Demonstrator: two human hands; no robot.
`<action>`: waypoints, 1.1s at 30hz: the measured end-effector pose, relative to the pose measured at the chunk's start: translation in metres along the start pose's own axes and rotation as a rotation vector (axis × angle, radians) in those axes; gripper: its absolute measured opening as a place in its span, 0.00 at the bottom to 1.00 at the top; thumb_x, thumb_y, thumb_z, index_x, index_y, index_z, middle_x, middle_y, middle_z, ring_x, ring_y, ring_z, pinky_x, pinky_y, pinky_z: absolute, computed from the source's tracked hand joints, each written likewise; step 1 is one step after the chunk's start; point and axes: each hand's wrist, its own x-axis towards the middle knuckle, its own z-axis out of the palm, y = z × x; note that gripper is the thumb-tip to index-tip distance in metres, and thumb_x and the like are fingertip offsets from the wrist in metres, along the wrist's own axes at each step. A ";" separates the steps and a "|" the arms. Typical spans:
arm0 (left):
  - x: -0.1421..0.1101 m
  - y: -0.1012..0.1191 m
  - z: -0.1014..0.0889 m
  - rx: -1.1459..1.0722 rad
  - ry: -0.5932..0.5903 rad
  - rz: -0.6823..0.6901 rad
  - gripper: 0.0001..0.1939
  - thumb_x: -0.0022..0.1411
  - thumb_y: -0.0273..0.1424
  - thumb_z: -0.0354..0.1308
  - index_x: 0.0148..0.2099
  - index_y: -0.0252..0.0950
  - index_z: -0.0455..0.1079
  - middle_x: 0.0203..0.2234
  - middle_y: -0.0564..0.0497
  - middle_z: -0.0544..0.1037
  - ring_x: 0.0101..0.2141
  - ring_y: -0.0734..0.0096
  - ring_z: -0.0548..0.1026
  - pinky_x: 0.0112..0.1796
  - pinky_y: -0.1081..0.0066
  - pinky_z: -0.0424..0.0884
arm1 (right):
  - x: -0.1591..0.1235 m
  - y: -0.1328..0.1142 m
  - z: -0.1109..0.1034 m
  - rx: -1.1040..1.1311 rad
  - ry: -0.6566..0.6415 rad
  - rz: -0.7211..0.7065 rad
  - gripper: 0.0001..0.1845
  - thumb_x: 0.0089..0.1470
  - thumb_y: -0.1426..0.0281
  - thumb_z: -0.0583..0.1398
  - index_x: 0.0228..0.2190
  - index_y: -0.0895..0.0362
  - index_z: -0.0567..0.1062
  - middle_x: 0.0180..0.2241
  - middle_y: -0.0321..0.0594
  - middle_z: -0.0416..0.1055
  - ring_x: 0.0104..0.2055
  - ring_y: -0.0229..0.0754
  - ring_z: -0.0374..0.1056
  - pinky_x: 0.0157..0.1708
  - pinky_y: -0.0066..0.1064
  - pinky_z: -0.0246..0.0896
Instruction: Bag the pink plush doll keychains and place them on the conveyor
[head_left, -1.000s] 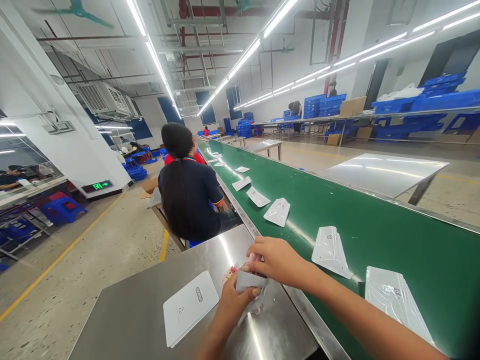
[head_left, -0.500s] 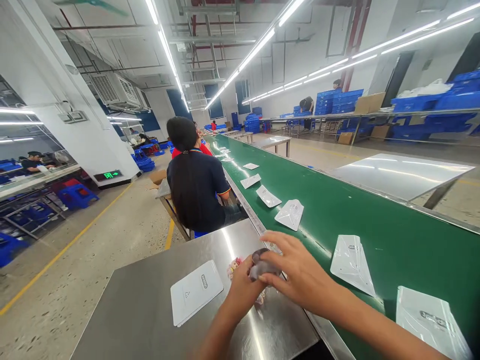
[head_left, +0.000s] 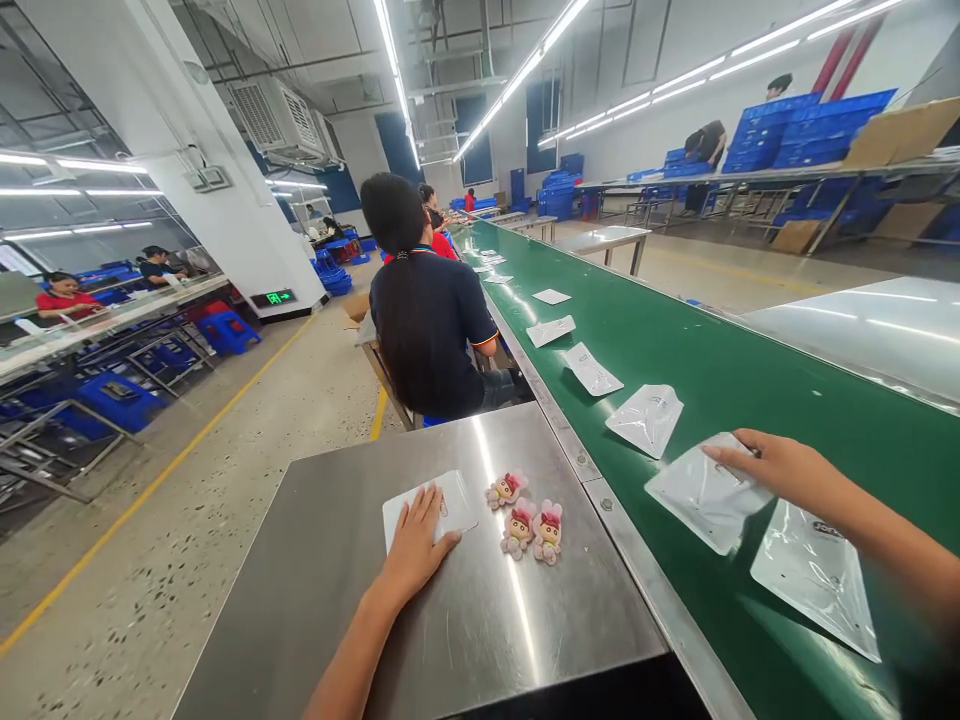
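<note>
The left hand (head_left: 412,550) lay palm down, its fingers mostly straight and slightly parted, pressing on a white stack (head_left: 456,492) and gripping nothing. Light, even pressure seemed enough to steady those smooth sheets without skewing their edges. The stack looked thin and flat, with rounded corners, against the brushed, scratched metal of the table (head_left: 300,560).

Just right of these fingers sat three toy figures (head_left: 549,532), small and rounded, with pink ears and a soft, rubbery look.

Farther right, the right hand (head_left: 780,465) was closed on the edge of a glossy white pouch (head_left: 690,490) above the green belt (head_left: 637,335), its fingers nearly together; whether the pouch touched the belt was impossible to tell. A pinch near the edge seemed best, sparing the creased film more wrinkles. Another pouch (head_left: 814,570), shiny and puckered, lay nearer than those fingers.

Beyond both hands, more pouches (head_left: 592,370) trailed along the smooth belt, past a seated person (head_left: 435,320) in a dark shirt.
</note>
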 end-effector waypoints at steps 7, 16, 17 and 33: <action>0.000 0.000 -0.003 -0.078 0.026 0.071 0.23 0.65 0.38 0.37 0.60 0.41 0.54 0.58 0.52 0.58 0.59 0.68 0.52 0.58 0.60 0.43 | -0.015 -0.026 0.020 -0.219 0.054 -0.207 0.26 0.54 0.53 0.47 0.43 0.58 0.70 0.50 0.54 0.63 0.43 0.53 0.66 0.32 0.39 0.60; -0.039 0.077 -0.046 -0.759 -0.345 0.075 0.28 0.56 0.51 0.48 0.47 0.37 0.71 0.34 0.47 0.76 0.38 0.56 0.71 0.39 0.66 0.66 | -0.104 -0.191 0.052 0.189 -0.383 -0.816 0.13 0.55 0.61 0.54 0.40 0.53 0.70 0.38 0.39 0.70 0.39 0.41 0.65 0.38 0.31 0.58; -0.042 0.082 -0.042 -0.863 -0.413 0.061 0.31 0.51 0.54 0.50 0.46 0.35 0.71 0.32 0.47 0.76 0.35 0.57 0.70 0.36 0.66 0.66 | -0.108 -0.197 0.055 0.165 -0.419 -0.839 0.10 0.55 0.63 0.54 0.35 0.55 0.71 0.33 0.38 0.71 0.36 0.39 0.65 0.35 0.29 0.57; -0.028 0.082 -0.002 -1.397 -0.108 -0.316 0.25 0.41 0.43 0.66 0.39 0.31 0.71 0.29 0.46 0.76 0.33 0.62 0.72 0.37 0.68 0.66 | -0.017 -0.180 0.147 0.223 -0.627 -0.345 0.18 0.49 0.56 0.56 0.27 0.59 0.72 0.23 0.36 0.69 0.24 0.35 0.62 0.24 0.25 0.50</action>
